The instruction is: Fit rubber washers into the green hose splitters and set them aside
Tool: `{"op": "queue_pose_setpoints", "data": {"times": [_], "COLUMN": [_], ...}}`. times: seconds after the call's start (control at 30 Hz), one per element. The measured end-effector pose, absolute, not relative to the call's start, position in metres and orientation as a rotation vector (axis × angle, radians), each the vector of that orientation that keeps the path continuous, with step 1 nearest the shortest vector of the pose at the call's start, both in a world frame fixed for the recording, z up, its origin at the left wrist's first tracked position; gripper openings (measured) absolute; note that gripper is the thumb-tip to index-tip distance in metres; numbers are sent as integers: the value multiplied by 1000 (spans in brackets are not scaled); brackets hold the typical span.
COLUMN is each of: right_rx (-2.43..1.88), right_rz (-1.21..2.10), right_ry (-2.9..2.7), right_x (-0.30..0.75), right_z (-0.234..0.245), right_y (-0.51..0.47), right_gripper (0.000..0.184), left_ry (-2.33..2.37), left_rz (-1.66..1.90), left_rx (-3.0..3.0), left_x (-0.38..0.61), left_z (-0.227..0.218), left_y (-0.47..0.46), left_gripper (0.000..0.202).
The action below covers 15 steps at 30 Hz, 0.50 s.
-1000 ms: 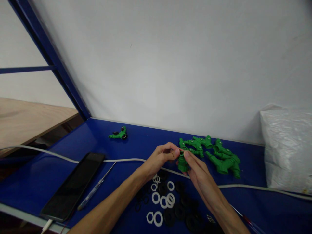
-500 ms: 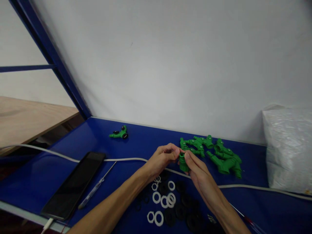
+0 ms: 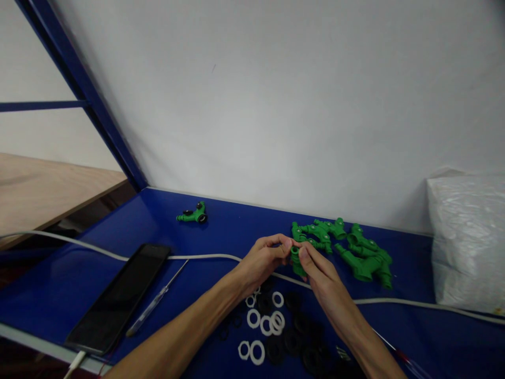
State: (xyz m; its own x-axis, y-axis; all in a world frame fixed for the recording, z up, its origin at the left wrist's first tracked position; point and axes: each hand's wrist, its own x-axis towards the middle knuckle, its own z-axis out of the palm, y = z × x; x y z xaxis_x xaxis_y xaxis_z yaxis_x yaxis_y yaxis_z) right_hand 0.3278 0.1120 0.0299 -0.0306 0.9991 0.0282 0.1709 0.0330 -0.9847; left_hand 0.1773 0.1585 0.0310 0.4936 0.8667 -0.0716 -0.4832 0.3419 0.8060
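A green plastic hose fitting [image 3: 299,262] is held above the table with its ringed open end up. My right hand [image 3: 316,262] has thumb and fingers closed around its right side. Close against its upper left, my left hand [image 3: 272,253] is pinched; whatever lies between those fingertips is hidden. The fingertips of both hands meet behind the fitting's top. Below the hands lie several white ring washers [image 3: 253,319] and black rings [image 3: 275,349]. More green Y-shaped hose fittings [image 3: 365,263] are piled behind my right hand.
A green fitting with black parts [image 3: 193,215] sits at the back left. A phone [image 3: 118,300] and a clear-handled screwdriver [image 3: 155,301] lie left. A white cable [image 3: 209,257] crosses the blue table [image 3: 232,234]. A plastic-wrapped package [image 3: 469,242] stands right; a red-tipped tool [image 3: 402,359] lies front right.
Both hands stay nearly in place around the green fitting, with only a slight shift of the fingers and fitting. The view has moved very slightly.
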Motion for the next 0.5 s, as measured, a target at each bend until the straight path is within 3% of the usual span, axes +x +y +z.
{"op": "queue_pose_setpoints", "data": {"times": [0.5], "right_rx": [-1331], "right_rz": [952], "right_ry": [-1493], "right_x": [329], "right_z": [35], "right_y": [114], "right_gripper": [47], "left_ry": [504], "left_rz": [977], "left_rx": [754], "left_x": [183], "left_z": [27], "left_y": [156], "left_gripper": [42]}}
